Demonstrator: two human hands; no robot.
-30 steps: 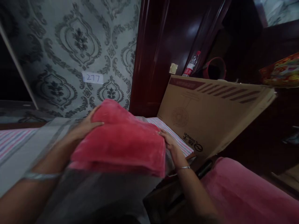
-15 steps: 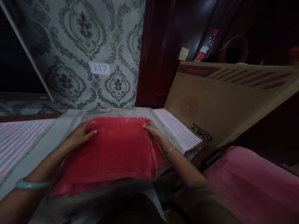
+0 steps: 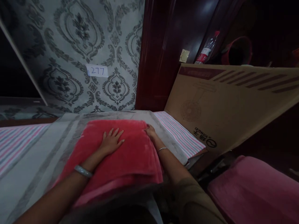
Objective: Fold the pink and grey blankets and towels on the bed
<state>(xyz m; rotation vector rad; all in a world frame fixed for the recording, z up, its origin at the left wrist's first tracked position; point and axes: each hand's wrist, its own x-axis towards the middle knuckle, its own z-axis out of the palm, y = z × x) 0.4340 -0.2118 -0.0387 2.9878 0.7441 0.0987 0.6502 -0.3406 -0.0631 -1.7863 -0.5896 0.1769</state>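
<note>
Red cloth (image 3: pixel 130 149) apart from cardboard box (image 3: pixel 224 105)

This looks like a room in a home: grey patterned wallpaper (image 3: pixel 80 29) meets dark red glossy wood panelling (image 3: pixel 158 59), and what looks like a television (image 3: pixel 16 71) stands at the left edge. Striped cloth (image 3: pixel 179 132) shows at either side of a grey cover (image 3: pixel 54 143), while a drink bottle (image 3: pixel 206 51) stands behind a big cardboard box (image 3: pixel 205 102) and pink plush fabric (image 3: pixel 252 189) lies nearby.
</note>
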